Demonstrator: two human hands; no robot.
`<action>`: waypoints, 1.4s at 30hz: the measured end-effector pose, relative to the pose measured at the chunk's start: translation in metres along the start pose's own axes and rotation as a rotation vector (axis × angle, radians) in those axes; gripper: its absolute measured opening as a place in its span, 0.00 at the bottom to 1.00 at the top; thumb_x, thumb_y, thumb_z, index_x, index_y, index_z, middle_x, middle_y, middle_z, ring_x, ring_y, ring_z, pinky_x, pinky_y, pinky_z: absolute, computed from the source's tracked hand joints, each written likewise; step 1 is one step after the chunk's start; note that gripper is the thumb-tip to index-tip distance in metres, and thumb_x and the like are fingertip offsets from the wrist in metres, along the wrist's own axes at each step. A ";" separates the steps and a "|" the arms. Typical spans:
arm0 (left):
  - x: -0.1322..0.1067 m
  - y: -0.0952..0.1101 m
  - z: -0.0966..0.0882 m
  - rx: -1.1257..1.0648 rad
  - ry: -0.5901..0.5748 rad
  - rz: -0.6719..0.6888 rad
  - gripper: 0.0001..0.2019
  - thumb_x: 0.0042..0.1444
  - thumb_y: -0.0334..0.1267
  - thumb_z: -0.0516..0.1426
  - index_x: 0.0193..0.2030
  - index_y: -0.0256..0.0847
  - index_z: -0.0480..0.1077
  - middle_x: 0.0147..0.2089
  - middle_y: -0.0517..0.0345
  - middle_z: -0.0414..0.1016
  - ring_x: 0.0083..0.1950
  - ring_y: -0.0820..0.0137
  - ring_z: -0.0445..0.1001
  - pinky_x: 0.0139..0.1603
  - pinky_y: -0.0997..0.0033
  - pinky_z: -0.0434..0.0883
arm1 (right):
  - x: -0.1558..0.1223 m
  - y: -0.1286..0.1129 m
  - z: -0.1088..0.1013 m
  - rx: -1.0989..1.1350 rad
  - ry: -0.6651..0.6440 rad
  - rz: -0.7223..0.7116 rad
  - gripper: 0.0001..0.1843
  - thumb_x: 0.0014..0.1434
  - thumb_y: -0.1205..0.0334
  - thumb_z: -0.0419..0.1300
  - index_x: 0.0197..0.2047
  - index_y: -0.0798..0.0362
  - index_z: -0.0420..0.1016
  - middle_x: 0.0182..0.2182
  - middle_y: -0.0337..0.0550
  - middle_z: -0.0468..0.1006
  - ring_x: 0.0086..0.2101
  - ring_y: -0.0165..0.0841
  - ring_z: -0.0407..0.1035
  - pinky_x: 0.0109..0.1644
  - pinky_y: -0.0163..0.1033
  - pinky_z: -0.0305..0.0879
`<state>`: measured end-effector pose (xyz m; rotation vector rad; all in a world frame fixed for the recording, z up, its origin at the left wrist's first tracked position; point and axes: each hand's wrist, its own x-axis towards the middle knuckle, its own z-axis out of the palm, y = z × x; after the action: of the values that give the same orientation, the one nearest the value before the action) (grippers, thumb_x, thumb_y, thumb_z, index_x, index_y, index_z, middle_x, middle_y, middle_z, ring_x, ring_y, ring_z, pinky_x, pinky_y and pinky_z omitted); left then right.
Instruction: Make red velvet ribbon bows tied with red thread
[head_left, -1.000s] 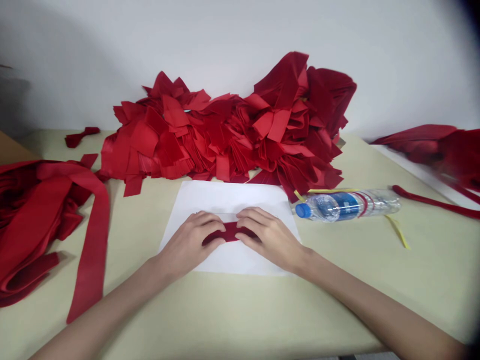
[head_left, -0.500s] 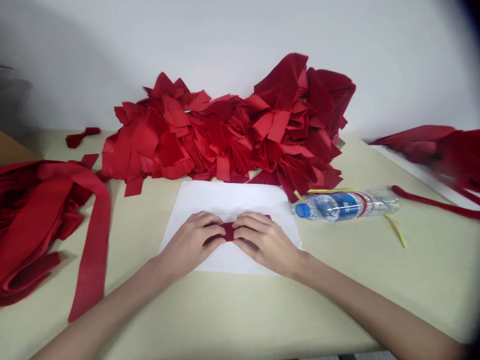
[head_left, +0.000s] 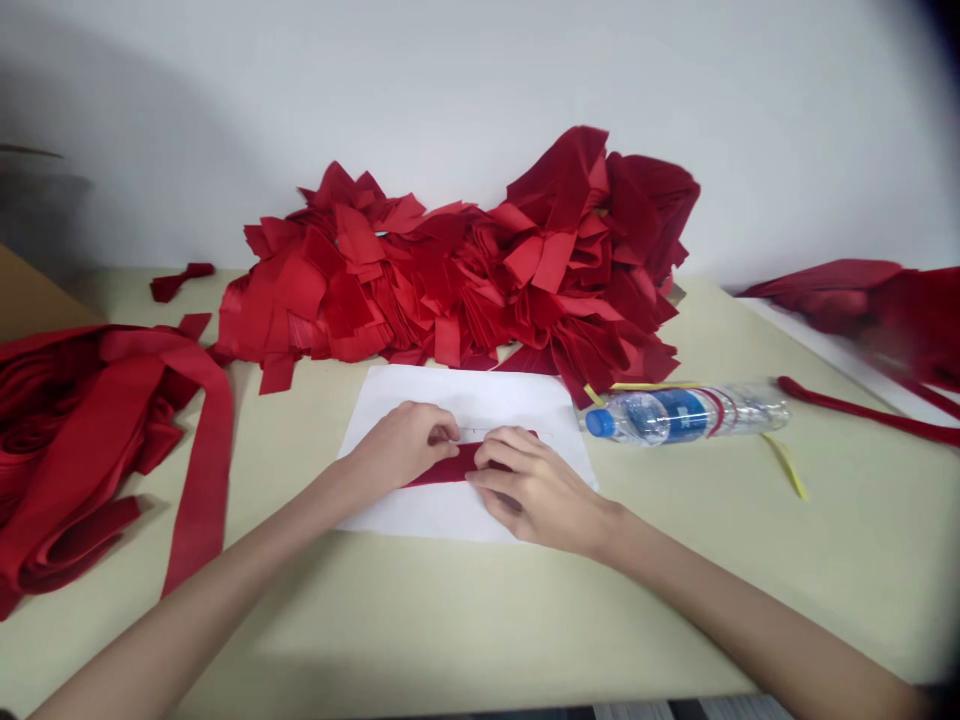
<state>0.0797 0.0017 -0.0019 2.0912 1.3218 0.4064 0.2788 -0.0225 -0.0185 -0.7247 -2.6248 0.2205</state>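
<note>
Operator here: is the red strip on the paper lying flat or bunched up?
Flat: the red fabric strip lies level on the white paper, running under the left hand and right hand.

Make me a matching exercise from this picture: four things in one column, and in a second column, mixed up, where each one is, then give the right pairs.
Things:
1. Plastic water bottle
2. Yellow strip
3. Red fabric strip
4. Heap of red fabric pieces

Places:
A. On the white paper, under the right hand
B. On its side, blue cap toward the paper
C. On the table, below the bottle's base
D. At the table's back, by the wall

Pairs: 1-B, 2-C, 3-A, 4-D
</note>
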 end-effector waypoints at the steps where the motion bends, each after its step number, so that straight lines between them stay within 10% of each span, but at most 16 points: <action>1: 0.003 0.000 0.001 0.006 -0.003 -0.010 0.04 0.49 0.33 0.55 0.31 0.42 0.72 0.32 0.59 0.75 0.33 0.68 0.72 0.35 0.68 0.67 | 0.001 0.000 -0.001 0.019 -0.016 0.007 0.11 0.57 0.70 0.53 0.35 0.54 0.77 0.32 0.44 0.72 0.39 0.35 0.63 0.43 0.43 0.61; 11: 0.007 -0.005 0.002 -0.007 -0.081 -0.078 0.06 0.44 0.37 0.60 0.31 0.41 0.70 0.29 0.59 0.74 0.33 0.67 0.71 0.31 0.69 0.66 | 0.009 0.044 -0.056 0.133 0.150 0.445 0.10 0.58 0.68 0.52 0.38 0.52 0.75 0.37 0.42 0.76 0.37 0.32 0.69 0.42 0.39 0.64; 21: 0.006 -0.003 0.003 -0.059 -0.071 -0.033 0.02 0.45 0.33 0.57 0.28 0.42 0.71 0.29 0.61 0.74 0.32 0.70 0.72 0.34 0.71 0.67 | 0.035 0.017 -0.024 0.161 -0.253 0.157 0.07 0.53 0.64 0.62 0.37 0.53 0.75 0.34 0.42 0.75 0.39 0.33 0.67 0.46 0.40 0.61; 42: -0.007 0.003 0.001 -0.003 -0.009 0.043 0.06 0.52 0.38 0.55 0.31 0.43 0.73 0.33 0.58 0.75 0.34 0.67 0.72 0.35 0.69 0.66 | 0.023 0.011 -0.015 0.077 -0.178 0.108 0.02 0.52 0.68 0.59 0.32 0.53 0.71 0.35 0.41 0.73 0.40 0.33 0.65 0.48 0.41 0.62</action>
<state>0.0795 -0.0061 -0.0005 2.1200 1.2722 0.4167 0.2722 -0.0010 0.0006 -0.8569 -2.7277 0.4338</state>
